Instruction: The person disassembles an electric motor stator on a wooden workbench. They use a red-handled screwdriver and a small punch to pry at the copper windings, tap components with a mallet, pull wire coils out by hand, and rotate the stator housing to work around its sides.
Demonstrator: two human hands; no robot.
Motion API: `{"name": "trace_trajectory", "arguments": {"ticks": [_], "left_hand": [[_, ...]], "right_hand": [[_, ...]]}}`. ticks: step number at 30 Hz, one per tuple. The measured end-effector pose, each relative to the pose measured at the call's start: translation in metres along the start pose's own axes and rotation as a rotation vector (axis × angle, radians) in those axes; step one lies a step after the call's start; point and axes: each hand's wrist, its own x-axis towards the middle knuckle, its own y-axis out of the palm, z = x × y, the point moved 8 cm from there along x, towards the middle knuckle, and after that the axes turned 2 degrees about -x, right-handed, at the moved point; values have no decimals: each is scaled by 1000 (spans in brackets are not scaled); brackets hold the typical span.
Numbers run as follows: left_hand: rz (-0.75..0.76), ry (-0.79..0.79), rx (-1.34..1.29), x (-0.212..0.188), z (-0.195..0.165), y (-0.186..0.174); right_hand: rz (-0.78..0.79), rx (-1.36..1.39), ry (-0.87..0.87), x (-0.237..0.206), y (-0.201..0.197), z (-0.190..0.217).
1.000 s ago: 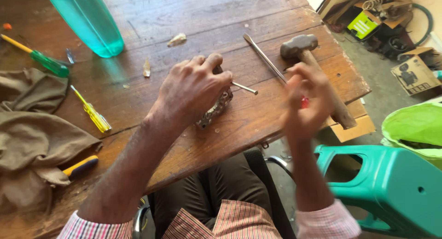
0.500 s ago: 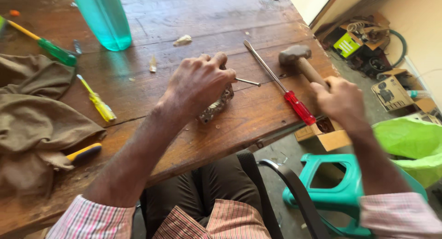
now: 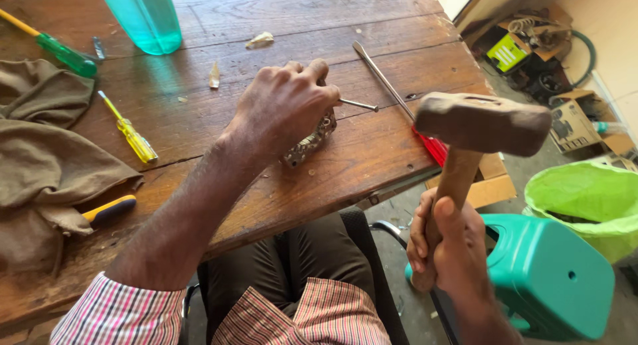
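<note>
While my left hand (image 3: 286,106) pins the small metal part (image 3: 309,142) and a thin pin (image 3: 359,106) on the tabletop (image 3: 372,152), my right hand (image 3: 448,245), grip closed around the hammer (image 3: 482,122), hovers beside it; no blow landed yet, I judge.

Left hand (image 3: 282,106) on metal part (image 3: 309,142), right hand (image 3: 448,242) gripping hammer (image 3: 482,122).
</note>
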Motion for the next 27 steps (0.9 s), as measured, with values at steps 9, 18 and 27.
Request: {"name": "trace_trajectory", "arguments": {"ticks": [9,18,27], "left_hand": [[26,-20,-16,1,0,-3],[-46,-45,-29,-5,10,-2],[-10,-67,-151,-4,6,1]], "right_hand": [[-149,-221,-285,8,31,32],[-132,-180,-151,-4,6,15],[-165,-189,-206,23,35,33]]}}
